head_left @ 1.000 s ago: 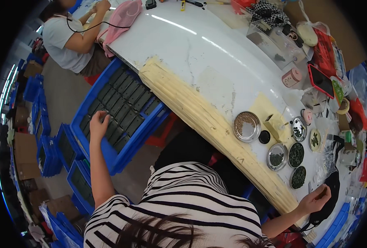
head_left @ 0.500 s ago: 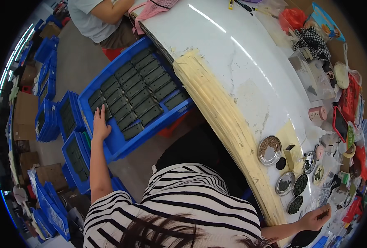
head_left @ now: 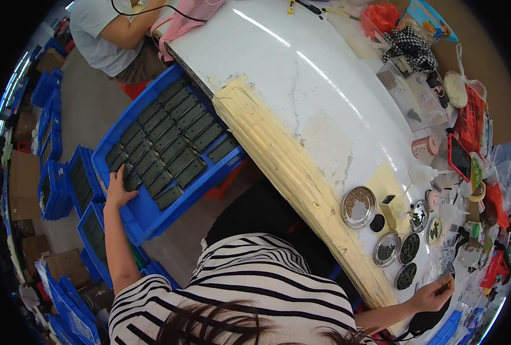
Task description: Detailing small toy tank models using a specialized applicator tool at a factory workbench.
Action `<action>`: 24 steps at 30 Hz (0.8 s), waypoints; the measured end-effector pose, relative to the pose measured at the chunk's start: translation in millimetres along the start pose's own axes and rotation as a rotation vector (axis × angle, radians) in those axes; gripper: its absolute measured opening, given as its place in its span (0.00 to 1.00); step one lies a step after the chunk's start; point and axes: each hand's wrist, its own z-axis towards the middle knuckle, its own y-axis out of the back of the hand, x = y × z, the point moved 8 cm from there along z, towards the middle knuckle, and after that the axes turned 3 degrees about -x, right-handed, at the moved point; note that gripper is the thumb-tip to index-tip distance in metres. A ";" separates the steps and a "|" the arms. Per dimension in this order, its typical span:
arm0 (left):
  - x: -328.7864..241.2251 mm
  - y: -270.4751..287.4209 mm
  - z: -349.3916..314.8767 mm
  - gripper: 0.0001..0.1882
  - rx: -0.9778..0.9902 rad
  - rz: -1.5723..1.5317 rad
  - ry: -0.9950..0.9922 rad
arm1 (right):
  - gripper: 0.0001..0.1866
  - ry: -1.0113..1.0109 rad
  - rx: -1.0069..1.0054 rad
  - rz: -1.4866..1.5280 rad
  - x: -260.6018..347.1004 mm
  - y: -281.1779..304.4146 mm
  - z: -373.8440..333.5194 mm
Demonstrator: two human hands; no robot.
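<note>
A blue plastic tray (head_left: 146, 227) holds rows of dark green rectangular blocks (head_left: 166, 141). My left hand (head_left: 117, 192) is at the tray's near left corner, its thumb and fingers closed around one dark green block (head_left: 131, 182) at the end of the left row. Over the right side of the table, my right hand (head_left: 431, 298) is raised with its fingers curled and their tips together. Whatever they may hold is too small to make out. Nearest to that hand are two round dishes of small dark green pieces, one of them the lower dish (head_left: 407, 276).
The white table (head_left: 255, 63) has a taped yellowish edge (head_left: 278, 155). On it stand a metal dish of brown grains (head_left: 358, 207), a pink can (head_left: 424, 147) and a red-framed phone (head_left: 459, 158). Stacked blue trays (head_left: 80, 178) stand at left. A person (head_left: 103, 37) sits at the far side.
The whole view has shifted, moving the scene leftward. My left hand's fingers have drawn in around a dark green block that was hidden before. My right hand remains raised, its fingers curled.
</note>
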 end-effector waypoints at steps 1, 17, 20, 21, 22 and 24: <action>-0.5 0.7 -3.0 0.54 0.011 -0.019 0.028 | 0.08 -0.003 -0.001 0.007 -0.9 0.3 -1.0; -5.3 -3.5 -3.8 0.59 -0.068 -0.081 -0.065 | 0.08 -0.054 0.023 0.012 -8.3 -2.4 -4.3; -6.6 -0.5 -6.7 0.59 -0.106 -0.041 -0.059 | 0.08 -0.052 0.026 -0.005 -9.0 -2.9 -3.4; -7.3 2.5 -7.8 0.60 -0.116 -0.028 -0.058 | 0.08 -0.056 0.027 -0.003 -9.9 -3.6 -3.1; -8.8 4.2 -8.1 0.60 -0.123 -0.019 -0.056 | 0.08 -0.056 0.029 -0.003 -9.8 -3.9 -2.8; -10.9 15.4 -7.0 0.60 -0.149 0.025 -0.045 | 0.08 -0.051 0.026 -0.005 -9.3 -3.1 -2.4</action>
